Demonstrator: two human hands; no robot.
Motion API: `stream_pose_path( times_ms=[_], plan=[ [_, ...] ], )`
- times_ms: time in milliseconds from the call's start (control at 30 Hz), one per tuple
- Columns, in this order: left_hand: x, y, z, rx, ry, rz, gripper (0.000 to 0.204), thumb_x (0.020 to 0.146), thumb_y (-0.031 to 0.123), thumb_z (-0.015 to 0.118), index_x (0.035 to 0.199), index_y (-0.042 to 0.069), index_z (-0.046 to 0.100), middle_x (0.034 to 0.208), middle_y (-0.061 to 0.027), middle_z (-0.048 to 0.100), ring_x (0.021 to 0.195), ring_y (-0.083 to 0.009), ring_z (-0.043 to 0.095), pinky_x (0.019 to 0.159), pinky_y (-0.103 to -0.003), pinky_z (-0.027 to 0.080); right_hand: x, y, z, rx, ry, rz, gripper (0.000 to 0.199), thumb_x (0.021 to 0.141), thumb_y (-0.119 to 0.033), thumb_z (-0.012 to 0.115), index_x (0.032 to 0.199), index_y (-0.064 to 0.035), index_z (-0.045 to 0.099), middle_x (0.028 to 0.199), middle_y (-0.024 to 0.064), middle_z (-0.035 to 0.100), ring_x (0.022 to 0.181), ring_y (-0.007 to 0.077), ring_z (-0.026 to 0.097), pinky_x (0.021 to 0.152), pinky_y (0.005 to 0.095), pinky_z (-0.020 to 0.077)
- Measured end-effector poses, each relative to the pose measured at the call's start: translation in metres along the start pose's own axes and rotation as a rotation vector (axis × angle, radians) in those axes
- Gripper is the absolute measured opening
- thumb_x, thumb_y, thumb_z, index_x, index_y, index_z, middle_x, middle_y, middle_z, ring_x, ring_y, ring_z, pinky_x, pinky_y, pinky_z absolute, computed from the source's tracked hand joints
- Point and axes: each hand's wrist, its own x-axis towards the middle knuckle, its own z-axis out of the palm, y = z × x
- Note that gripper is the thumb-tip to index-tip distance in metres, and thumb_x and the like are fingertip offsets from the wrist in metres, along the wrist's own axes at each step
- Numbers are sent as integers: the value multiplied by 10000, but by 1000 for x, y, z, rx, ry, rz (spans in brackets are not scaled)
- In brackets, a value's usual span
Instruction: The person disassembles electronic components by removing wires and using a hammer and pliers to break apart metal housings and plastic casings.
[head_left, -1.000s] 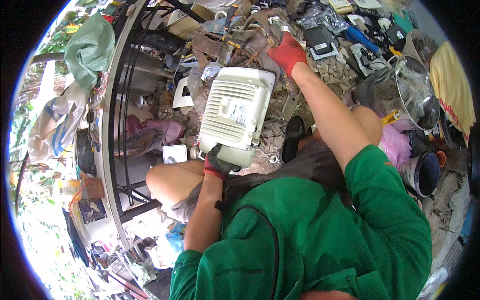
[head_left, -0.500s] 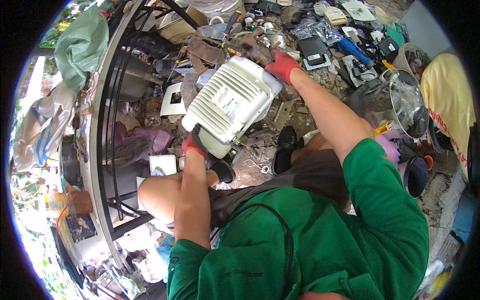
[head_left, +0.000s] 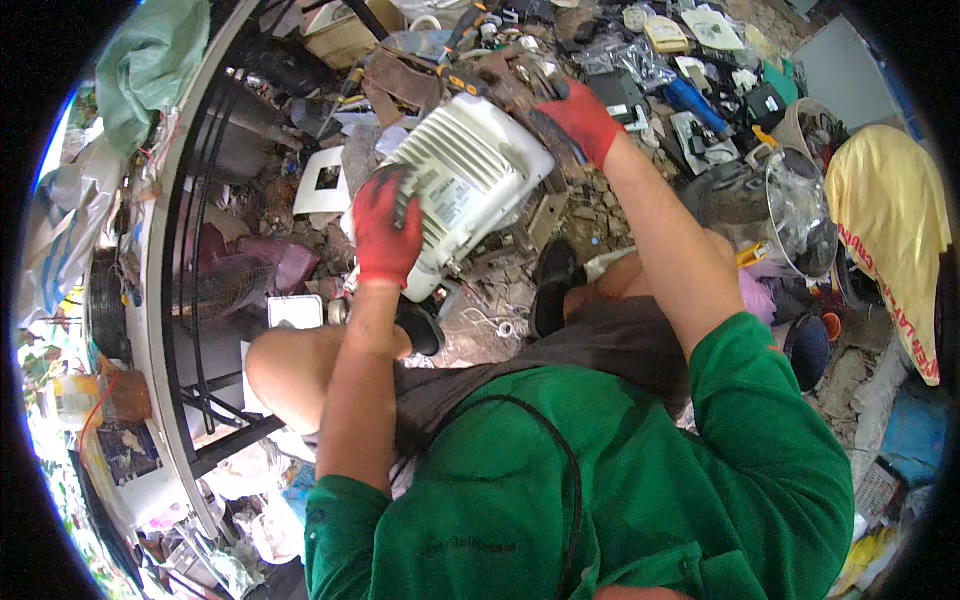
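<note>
white ribbed appliance casing (head_left: pixel 465 190) held tilted above littered ground, left hand (head_left: pixel 385 230) in a red glove, grip closed over its near edge; right hand (head_left: pixel 583 118) (also red-gloved) clasping the far corner; metal bowl (head_left: pixel 800 215) to the right, yellow sack (head_left: pixel 885 215) beyond it

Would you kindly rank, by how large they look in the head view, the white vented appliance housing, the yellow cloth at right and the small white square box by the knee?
1. Yellow cloth and white vented appliance housing: alike, and nearness differs, so unranked.
2. Small white square box, clearly smallest.
</note>
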Motion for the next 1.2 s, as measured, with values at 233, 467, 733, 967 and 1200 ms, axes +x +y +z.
stream_pose_path(
  times_ms=[233, 467, 733, 967, 1200],
  plan=[
    [28, 40, 64, 70, -347, 194, 441, 819, 262, 652, 1223, 92, 607, 1287, -164, 560, 1240, -387, 463, 1088, -460, 316, -58, -25, 3, 532, -199, 212, 249, 822, -240, 699, 974, -44, 675, 777, 65, 654, 593, 157, 605, 517, 308, 487],
    [27, 23, 98, -33, -258, 184, 311, 834, 148, 650, 1136, 74, 667, 1180, -149, 627, 1144, -340, 550, 1018, -405, 408, -64, -33, -9, 709, -167, 147, 265, 823, -257, 706, 938, -19, 688, 773, 66, 664, 623, 172, 623, 548, 277, 496],
    [24, 34, 111, -59, -123, 13, 291, 784, 192, 758, 1038, 63, 698, 1126, -120, 646, 1060, -292, 594, 947, -384, 454, -80, -46, -24, 750, -89, 254, 256, 876, -243, 643, 960, -8, 698, 791, 70, 651, 619, 161, 625, 556, 280, 520],
    [30, 38, 111, -63, -216, 158, 311, 778, 199, 717, 1070, 101, 672, 1173, -91, 618, 1153, -337, 506, 1003, -437, 360, -76, -33, -25, 737, -74, 148, 246, 877, -262, 635, 906, -28, 704, 769, 69, 646, 638, 150, 619, 553, 289, 513],
    [29, 25, 112, -120, -187, -39, 339, 743, 139, 742, 1067, 66, 675, 1133, -118, 634, 1064, -310, 579, 958, -395, 425, -75, -28, -27, 516, -142, -14, 266, 894, -285, 622, 919, -31, 696, 826, 40, 643, 726, 110, 615, 596, 268, 526]
  ],
)
